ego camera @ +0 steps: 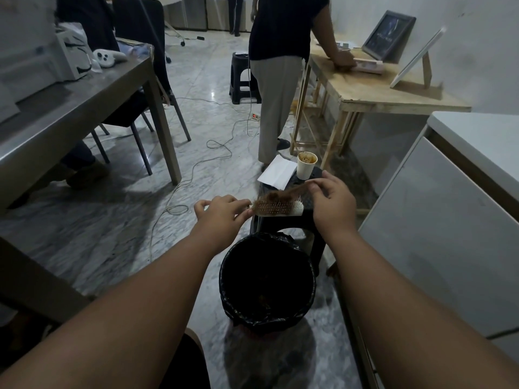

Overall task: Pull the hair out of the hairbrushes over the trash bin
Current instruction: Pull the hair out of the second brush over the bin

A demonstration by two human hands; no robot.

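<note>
My left hand grips the handle end of a pale hairbrush, bristles facing up, held level above and just beyond the trash bin. A clump of brown hair sits tangled in the bristles. With my right hand I pinch the far end of that clump between thumb and fingers, stretching it up off the brush. The bin is round and lined with a black bag; something small lies at its bottom.
A black stool behind the bin carries a paper cup and white paper. A person stands at a wooden table. A metal table is left, a white cabinet right. Cables trail across the floor.
</note>
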